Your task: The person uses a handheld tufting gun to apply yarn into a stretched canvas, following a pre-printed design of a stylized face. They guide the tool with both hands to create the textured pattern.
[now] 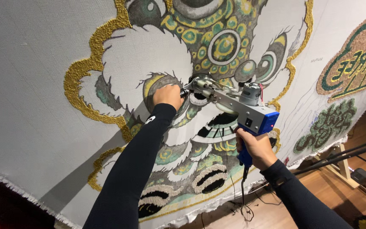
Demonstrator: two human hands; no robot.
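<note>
We see the right hand (pixel 257 146) closed around the blue handle of a tufting gun (pixel 238 104), its grey body angled up and left, nose pressed to the cloth (pixel 26 85); the left hand (pixel 168 95) is curled shut at the gun's front grip, knuckles against the fabric; both arms in black sleeves. We note the cloth stretched and tilted, bearing a lion-dance face (pixel 217 46) partly filled with yellow, green and black yarn; a gold border (pixel 81 76) loops round the left; a black cord (pixel 243 191) hangs from the handle; wooden floor (pixel 314 186) lower right.
</note>
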